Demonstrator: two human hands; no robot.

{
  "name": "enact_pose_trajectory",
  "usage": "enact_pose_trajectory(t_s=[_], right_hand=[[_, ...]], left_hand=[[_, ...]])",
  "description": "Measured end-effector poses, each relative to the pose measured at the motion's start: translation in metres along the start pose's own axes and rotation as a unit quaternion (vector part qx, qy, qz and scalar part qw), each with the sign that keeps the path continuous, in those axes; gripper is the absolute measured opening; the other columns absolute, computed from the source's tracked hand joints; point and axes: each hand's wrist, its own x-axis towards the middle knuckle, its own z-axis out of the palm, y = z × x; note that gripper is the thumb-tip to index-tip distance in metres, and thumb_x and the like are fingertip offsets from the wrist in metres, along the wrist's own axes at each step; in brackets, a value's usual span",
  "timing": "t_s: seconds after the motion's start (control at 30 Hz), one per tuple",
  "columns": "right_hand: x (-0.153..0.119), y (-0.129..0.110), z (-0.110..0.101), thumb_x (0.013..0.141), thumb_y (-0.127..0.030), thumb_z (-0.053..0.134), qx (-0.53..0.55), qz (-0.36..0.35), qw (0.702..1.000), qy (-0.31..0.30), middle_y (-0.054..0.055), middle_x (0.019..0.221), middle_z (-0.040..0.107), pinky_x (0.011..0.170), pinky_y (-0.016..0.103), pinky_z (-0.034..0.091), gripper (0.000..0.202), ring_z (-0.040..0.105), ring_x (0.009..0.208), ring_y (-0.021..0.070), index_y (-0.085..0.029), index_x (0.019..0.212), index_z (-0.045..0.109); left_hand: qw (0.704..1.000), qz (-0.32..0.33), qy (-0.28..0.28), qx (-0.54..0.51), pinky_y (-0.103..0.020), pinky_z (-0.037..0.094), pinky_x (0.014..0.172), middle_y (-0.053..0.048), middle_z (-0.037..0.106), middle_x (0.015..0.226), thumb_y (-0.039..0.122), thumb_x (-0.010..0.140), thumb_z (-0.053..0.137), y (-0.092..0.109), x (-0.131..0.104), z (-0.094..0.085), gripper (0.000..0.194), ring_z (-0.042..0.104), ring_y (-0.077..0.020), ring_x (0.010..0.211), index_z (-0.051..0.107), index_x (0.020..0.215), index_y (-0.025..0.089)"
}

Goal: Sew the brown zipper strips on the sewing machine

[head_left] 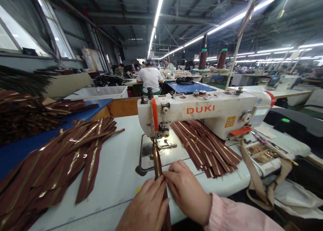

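Room between zipper pile (58, 167) and held strip (157, 162); sewing machine (176, 114) blocks ahead.

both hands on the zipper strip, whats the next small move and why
Probably ease the zipper strip gently forward: it reaches the needle end of the sewing machine, and the left hand and right hand meet along its nearer part.

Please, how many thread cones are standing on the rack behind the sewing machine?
2. One cone is on the left of the rack; the other cone is on the right, nearer the pole. Others may be hidden.
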Motion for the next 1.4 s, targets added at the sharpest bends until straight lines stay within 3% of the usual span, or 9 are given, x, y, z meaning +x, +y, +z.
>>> enact_pose_trajectory(t_s=[0.27,0.47,0.6,0.77,0.9,1.13,1.4], right_hand=[[0.003,-0.001,0.003,0.087,-0.015,0.058,-0.129,-0.054,0.989,-0.053,0.004,0.088,0.056,0.073,0.032,0.041,0.004,0.046,0.085,0.0194,-0.015,0.091,0.06],[0.007,-0.007,-0.004,0.083,-0.015,0.062,-0.19,-0.104,0.974,-0.067,0.005,0.087,0.055,0.067,0.034,0.041,0.004,0.045,0.082,0.0209,-0.013,0.086,0.06],[0.008,-0.009,-0.006,0.083,-0.015,0.062,-0.199,-0.125,0.97,-0.062,0.005,0.083,0.054,0.064,0.034,0.04,0.004,0.044,0.08,0.021,-0.013,0.085,0.06],[0.008,-0.007,-0.005,0.084,-0.017,0.06,-0.205,-0.144,0.966,-0.067,0.006,0.085,0.054,0.066,0.034,0.04,0.006,0.043,0.081,0.0215,-0.012,0.088,0.06],[0.007,-0.004,-0.007,0.085,-0.016,0.059,-0.196,-0.144,0.967,-0.077,0.006,0.087,0.054,0.069,0.034,0.04,0.006,0.043,0.082,0.0212,-0.012,0.089,0.06],[0.006,0.006,-0.019,0.092,-0.015,0.049,-0.138,-0.102,0.982,-0.083,0.004,0.086,0.056,0.074,0.031,0.039,0.011,0.045,0.084,0.0184,-0.016,0.097,0.059],[0.012,0.008,-0.016,0.093,-0.016,0.046,-0.16,-0.178,0.966,-0.095,0.005,0.087,0.055,0.069,0.032,0.039,0.014,0.045,0.084,0.0191,-0.014,0.088,0.059]], left_hand=[[0.998,-0.025,-0.022,-0.054,-0.033,0.054,0.085,-0.01,0.07,0.105,0.014,0.087,0.041,-0.004,-0.001,-0.002,0.029,0.065,-0.0222,0.094,0.061,0.108,0.014],[0.996,0.012,-0.009,-0.083,-0.03,0.052,0.089,-0.007,0.071,0.102,0.011,0.088,0.039,-0.011,-0.005,-0.007,0.029,0.065,-0.0198,0.095,0.061,0.105,0.016],[0.994,-0.01,0.015,-0.107,-0.026,0.051,0.09,-0.007,0.069,0.106,0.014,0.091,0.041,-0.03,-0.006,-0.002,0.027,0.063,-0.0175,0.099,0.061,0.11,0.017],[0.991,-0.032,-0.018,-0.129,-0.038,0.053,0.089,-0.009,0.066,0.107,0.013,0.09,0.04,-0.05,0.003,0.012,0.031,0.061,-0.0222,0.1,0.061,0.113,0.018],[0.987,-0.024,-0.035,-0.153,-0.036,0.054,0.086,-0.008,0.066,0.102,0.01,0.089,0.039,-0.051,0.007,0.015,0.033,0.061,-0.0211,0.096,0.062,0.111,0.018],[0.985,-0.042,-0.015,-0.167,-0.035,0.055,0.083,-0.008,0.066,0.103,0.012,0.089,0.039,-0.049,0.005,0.013,0.031,0.061,-0.0205,0.095,0.064,0.107,0.019],[0.981,-0.049,-0.023,-0.186,-0.033,0.055,0.084,-0.008,0.065,0.102,0.013,0.09,0.041,-0.049,0.006,0.012,0.028,0.061,-0.0202,0.096,0.064,0.104,0.018]])
